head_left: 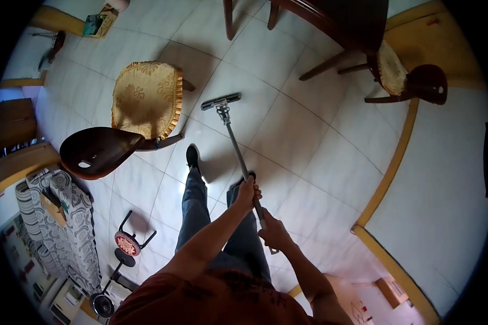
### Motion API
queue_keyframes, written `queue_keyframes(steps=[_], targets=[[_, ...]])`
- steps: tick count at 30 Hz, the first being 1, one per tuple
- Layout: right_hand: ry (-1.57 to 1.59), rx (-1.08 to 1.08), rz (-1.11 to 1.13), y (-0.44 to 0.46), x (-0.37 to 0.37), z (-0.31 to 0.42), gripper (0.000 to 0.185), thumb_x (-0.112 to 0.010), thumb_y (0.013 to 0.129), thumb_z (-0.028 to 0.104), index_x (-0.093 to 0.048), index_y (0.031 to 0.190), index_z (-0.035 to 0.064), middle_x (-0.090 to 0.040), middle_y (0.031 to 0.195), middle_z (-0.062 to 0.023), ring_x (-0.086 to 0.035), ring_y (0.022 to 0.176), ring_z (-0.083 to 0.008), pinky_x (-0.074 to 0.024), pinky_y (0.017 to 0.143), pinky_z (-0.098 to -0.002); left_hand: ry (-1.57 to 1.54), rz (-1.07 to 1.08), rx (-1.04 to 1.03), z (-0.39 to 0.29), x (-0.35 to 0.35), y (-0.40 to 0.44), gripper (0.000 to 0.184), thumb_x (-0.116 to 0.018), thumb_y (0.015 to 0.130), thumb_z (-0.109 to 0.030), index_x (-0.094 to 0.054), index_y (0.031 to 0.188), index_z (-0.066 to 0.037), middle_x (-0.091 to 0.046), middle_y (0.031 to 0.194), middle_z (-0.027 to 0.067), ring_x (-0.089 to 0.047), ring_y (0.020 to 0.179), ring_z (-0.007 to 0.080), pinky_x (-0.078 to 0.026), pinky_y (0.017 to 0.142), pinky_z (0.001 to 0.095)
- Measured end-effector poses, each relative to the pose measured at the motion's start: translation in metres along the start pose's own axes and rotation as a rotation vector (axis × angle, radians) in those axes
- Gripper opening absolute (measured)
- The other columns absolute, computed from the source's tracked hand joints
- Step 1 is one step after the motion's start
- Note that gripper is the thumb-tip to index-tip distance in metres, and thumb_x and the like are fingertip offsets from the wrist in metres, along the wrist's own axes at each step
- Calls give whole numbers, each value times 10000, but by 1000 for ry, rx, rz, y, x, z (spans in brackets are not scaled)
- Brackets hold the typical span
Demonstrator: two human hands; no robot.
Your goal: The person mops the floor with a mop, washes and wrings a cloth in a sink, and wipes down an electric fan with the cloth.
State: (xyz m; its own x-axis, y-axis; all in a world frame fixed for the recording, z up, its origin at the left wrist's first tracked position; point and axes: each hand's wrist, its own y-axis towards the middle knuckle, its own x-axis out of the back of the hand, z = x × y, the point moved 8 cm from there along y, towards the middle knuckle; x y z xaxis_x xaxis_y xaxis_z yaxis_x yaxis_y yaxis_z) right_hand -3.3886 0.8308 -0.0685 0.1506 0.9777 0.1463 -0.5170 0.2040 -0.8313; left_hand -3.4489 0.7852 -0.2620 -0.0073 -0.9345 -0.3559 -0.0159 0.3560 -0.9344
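A mop (235, 142) with a long grey pole slants away from my body across the tiled floor. Its flat, narrow head (220, 102) meets the tiles ahead of my feet, joined to the pole by a metal bracket. My left hand (248, 194) is closed around the pole at about its middle. Lower down, near the handle end, my right hand (274, 232) wraps the same pole. The tip of the handle shows just below that hand. Nearest the mop head on the left is a wooden chair (100, 151) with a gold cushion (143, 97).
A dark wooden table (341, 21) stands at the top right, with another cushioned chair (425, 84) by it. A patterned cloth cover (70, 227) drapes furniture at left. Near it are a small stool (127, 244) and a dumbbell-like bar (112, 279). A yellow-edged wall (387, 189) runs along the right.
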Motion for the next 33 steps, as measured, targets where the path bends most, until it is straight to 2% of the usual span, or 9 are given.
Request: queue_keyframes(steps=[2, 9, 16, 18, 20, 21, 24, 28, 33], targets=[[21, -73, 44, 13, 12, -12, 710, -603, 729, 116, -319, 1374, 31, -626, 714, -224, -653, 592, -340, -528, 537, -414, -38, 8, -12, -4, -15, 13, 277, -544, 947, -322, -400, 824, -119, -375, 618, 11, -384, 473, 139, -350, 429, 293], [10, -9, 67, 84, 64, 4, 757, -573, 749, 46, -252, 1434, 42, -613, 739, -215, -612, 514, -284, -504, 483, -387, -83, 15, -121, -56, -52, 85, 307, -531, 956, -348, -415, 825, -96, -415, 604, 59, -447, 510, 201, -406, 465, 353], [68, -128, 110, 32, 74, -39, 765, -567, 737, 18, -275, 1442, 60, -580, 768, -180, -575, 486, -241, -484, 459, -374, 35, -104, -14, 16, -53, 54, 360, -481, 965, -379, -425, 782, -74, -412, 587, 69, -444, 484, 214, -415, 451, 372], [118, -120, 106, 41, 74, -42, 738, -553, 733, 2, -314, 1428, 68, -555, 761, -155, -549, 473, -220, -480, 450, -360, 46, -109, 8, 9, -57, 56, 339, -478, 965, -361, -420, 790, -77, -408, 601, 63, -441, 486, 203, -410, 445, 362], [174, -23, 91, 63, 79, -25, 705, -540, 737, -5, -341, 1409, 71, -519, 728, -116, -524, 465, -203, -471, 438, -348, 71, -113, -131, -23, -65, 63, 318, -478, 966, -346, -409, 807, -80, -406, 616, 62, -437, 489, 198, -409, 444, 359], [202, -34, 68, 67, 84, -5, 684, -496, 736, -28, -375, 1405, 54, -480, 633, -58, -498, 475, -156, -444, 447, -314, -11, -18, -99, -28, -60, 88, 324, -473, 966, -342, -410, 789, -79, -410, 607, 64, -444, 486, 204, -419, 450, 366], [179, -49, 126, 73, 85, -3, 692, -543, 751, 4, -335, 1408, 68, -514, 715, -108, -518, 471, -185, -467, 435, -334, -3, -57, -121, -42, -72, 76, 336, -465, 968, -341, -409, 766, -78, -409, 590, 61, -448, 485, 209, -427, 460, 374], [102, -133, 119, 35, 86, -34, 744, -546, 744, -1, -300, 1443, 69, -547, 715, -113, -540, 484, -173, -470, 437, -332, 58, 15, -42, 13, -69, 59, 307, -467, 964, -347, -406, 832, -77, -412, 614, 65, -448, 488, 217, -425, 456, 387], [151, -178, 109, 12, 85, -44, 732, -533, 736, -7, -320, 1433, 56, -516, 636, -78, -523, 461, -168, -466, 432, -331, -30, -101, 49, 43, -63, 53, 280, -474, 960, -347, -396, 891, -87, -410, 594, 76, -443, 467, 223, -420, 447, 388]])
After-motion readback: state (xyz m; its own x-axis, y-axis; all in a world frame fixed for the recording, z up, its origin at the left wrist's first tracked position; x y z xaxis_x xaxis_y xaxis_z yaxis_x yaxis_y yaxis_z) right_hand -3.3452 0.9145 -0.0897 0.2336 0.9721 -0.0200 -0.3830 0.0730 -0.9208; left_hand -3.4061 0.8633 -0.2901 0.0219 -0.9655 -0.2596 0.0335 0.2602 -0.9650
